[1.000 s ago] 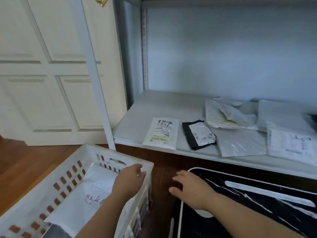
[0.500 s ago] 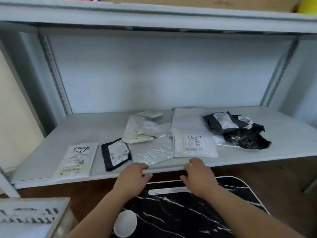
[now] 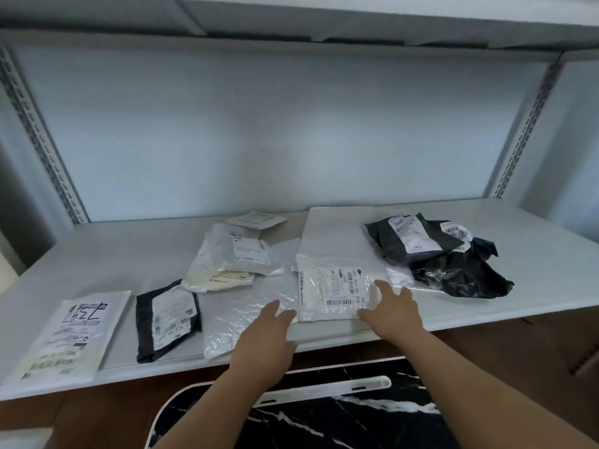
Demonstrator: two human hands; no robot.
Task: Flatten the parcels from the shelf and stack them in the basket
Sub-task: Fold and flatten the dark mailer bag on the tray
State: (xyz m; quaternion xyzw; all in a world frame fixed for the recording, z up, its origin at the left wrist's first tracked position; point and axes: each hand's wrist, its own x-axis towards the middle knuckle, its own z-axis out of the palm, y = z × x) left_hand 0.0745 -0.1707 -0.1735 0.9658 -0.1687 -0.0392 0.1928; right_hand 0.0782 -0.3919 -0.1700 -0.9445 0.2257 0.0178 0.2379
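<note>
The white labelled parcel point(image 3: 330, 291) is lying flat on the grey shelf point(image 3: 107, 254), near its front edge, its label with barcode facing up. It is overlapping a larger white flat mailer point(image 3: 337, 231) stretching away toward 12 o'clock. The right hand point(image 3: 393, 311) is resting on the parcel's corner at 4 o'clock, its fingers straight and spread, so the grip is wide and pressing rather than holding. The left hand point(image 3: 264, 340) is lying at the parcel's 8 o'clock corner, fingers straight and fairly close together, its fingertips sitting on a crinkled clear plastic bag point(image 3: 240, 314) and reaching the parcel's edge; that grip is likewise wide and holding nothing.

At 9 o'clock from the clear bag a small black parcel point(image 3: 167, 319) with a white label is lying flat, and further toward 9 o'clock a white flat parcel point(image 3: 69, 332) with handwritten black numerals is sitting at the shelf's front edge. At 11 o'clock from the labelled parcel a heap of pale plastic parcels point(image 3: 231, 257) is piling up, with a small white packet point(image 3: 256, 219) behind it. At 2 o'clock crumpled black parcels point(image 3: 434, 254) with white labels are lying on the large mailer's right side. Below the shelf, at 6 o'clock, a black marbled surface point(image 3: 324, 422) with a white handle is showing between the forearms.
</note>
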